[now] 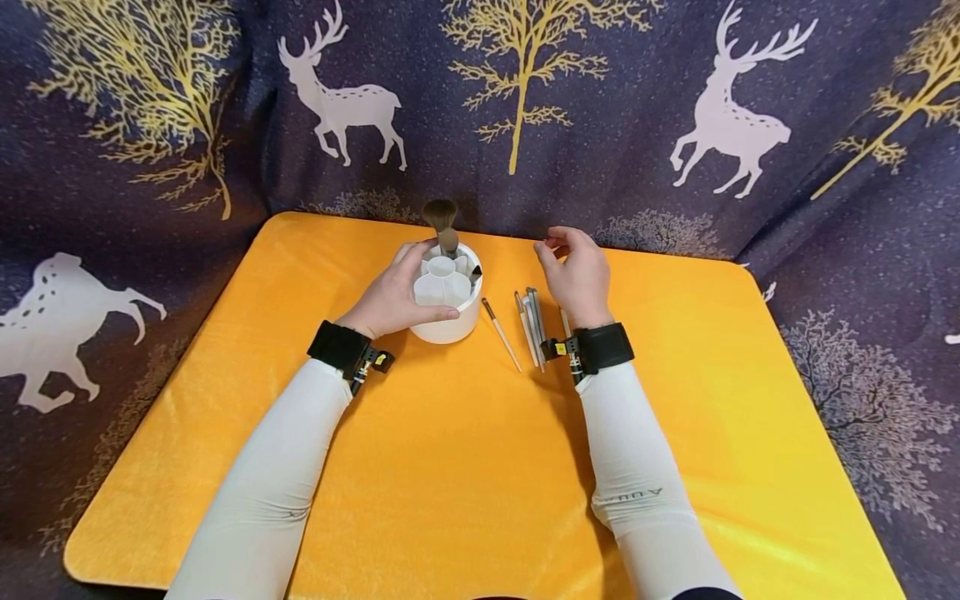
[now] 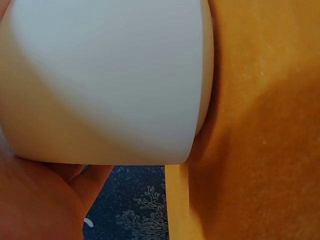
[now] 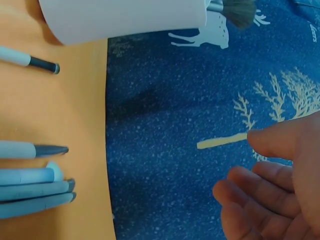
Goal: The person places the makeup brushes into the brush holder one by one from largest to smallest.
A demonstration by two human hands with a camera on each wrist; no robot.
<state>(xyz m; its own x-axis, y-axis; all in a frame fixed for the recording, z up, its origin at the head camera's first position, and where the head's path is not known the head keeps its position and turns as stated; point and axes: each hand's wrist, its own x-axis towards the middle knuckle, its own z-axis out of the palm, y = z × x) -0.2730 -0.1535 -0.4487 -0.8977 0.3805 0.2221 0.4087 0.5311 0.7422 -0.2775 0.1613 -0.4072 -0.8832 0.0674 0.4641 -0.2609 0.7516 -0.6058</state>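
A white round brush holder (image 1: 450, 321) with divided compartments stands on the orange mat (image 1: 450, 467). My left hand (image 1: 414, 282) grips its left side, thumb on the front wall and fingers at the far rim. One big fluffy brush (image 1: 441, 218) stands upright in it. The holder (image 2: 110, 75) fills the left wrist view, with my palm (image 2: 45, 200) below it. My right hand (image 1: 551, 247) hovers right of the holder, fingers loosely curled and holding nothing. Several slim brushes (image 1: 531, 318) lie on the mat under it, and one thin brush (image 1: 501, 335) lies apart nearer the holder.
A dark blue cloth (image 1: 525, 100) with deer and gold trees hangs behind and around the mat. The right wrist view shows the holder (image 3: 125, 15), brush tips (image 3: 35, 187) at the mat's far edge, and my fingers (image 3: 280, 200) over the cloth.
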